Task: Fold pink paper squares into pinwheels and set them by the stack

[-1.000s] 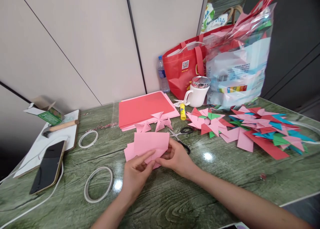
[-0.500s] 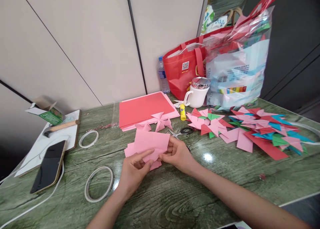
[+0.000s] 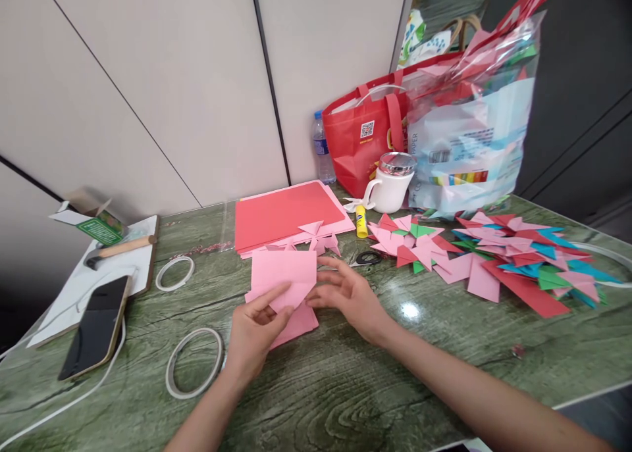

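A pink sheet of paper [image 3: 283, 271] with a crease and a folded lower corner is pinched between the thumb and forefinger of my left hand [image 3: 259, 327]. My right hand [image 3: 348, 297] is at the sheet's right edge with its fingers apart; it does not grip the paper. Under the held sheet lies a stack of pink paper squares [image 3: 301, 324], partly hidden. Just behind are small folded pink pieces [image 3: 323, 243]. Black-handled scissors [image 3: 369, 258] lie beyond my right hand, their blades mostly covered by it.
Red and pink sheets [image 3: 291, 212] lie at the back, with a yellow glue stick [image 3: 361, 222] and white mug [image 3: 390, 185] to their right. Folded coloured pieces [image 3: 523, 241] spread rightward before a plastic bag [image 3: 469, 136]. Tape rolls [image 3: 195, 363], a phone [image 3: 96, 327] and a hammer [image 3: 121, 250] are at left.
The pink sheet has moved left and slightly down with my left hand. My right hand has let go of its right edge, and its fingers have spread.
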`<state>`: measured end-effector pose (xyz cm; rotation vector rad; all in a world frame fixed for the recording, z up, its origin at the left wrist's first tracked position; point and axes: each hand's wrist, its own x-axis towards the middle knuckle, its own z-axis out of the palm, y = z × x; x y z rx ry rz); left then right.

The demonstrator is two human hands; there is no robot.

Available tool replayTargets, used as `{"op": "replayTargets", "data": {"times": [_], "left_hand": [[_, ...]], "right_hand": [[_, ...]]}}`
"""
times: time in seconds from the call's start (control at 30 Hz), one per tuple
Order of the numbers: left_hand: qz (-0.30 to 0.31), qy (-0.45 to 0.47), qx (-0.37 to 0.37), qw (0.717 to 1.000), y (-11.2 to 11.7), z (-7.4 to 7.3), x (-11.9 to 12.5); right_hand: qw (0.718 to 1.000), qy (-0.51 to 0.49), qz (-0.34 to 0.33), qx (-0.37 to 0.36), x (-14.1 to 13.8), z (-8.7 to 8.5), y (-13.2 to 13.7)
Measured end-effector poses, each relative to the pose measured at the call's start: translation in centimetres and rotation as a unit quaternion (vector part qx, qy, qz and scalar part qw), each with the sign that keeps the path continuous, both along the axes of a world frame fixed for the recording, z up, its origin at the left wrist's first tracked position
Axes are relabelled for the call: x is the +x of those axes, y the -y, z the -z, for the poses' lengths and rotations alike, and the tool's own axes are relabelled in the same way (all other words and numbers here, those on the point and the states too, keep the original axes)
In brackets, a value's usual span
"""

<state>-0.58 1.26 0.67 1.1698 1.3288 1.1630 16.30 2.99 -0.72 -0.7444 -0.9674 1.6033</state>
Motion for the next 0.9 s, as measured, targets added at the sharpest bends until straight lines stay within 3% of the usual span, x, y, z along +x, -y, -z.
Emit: {"op": "replayTargets", "data": {"times": [0.13,0.33,0.43,0.6,0.9], "left_hand": [[0.041,-0.01,-0.012,0.999,0.5,-0.2,0.8],[0.08,-0.062,-0.009,0.995,1.1,-0.2,1.3],[0.09,-0.013,0.009,0.996,1.3,-0.4,1.5],[0.005,0.137,0.056,0.989,0.8,-0.5,1.4],[-0.025,0.113,-0.059,0.992,0.3,0.2,0.8]], "right_hand": [[0.997,0.064,-0.001,0.031,-0.3,0.6,0.3],[0.996,0.084,0.023,0.006,-0.1,0.8,0.1],[0.997,0.078,0.026,-0.007,-0.1,0.5,0.1],[0.994,0.091,0.054,0.007,0.2,0.3,0.0],[0.992,0.124,0.0,0.012,0.0,0.6,0.3]]}}
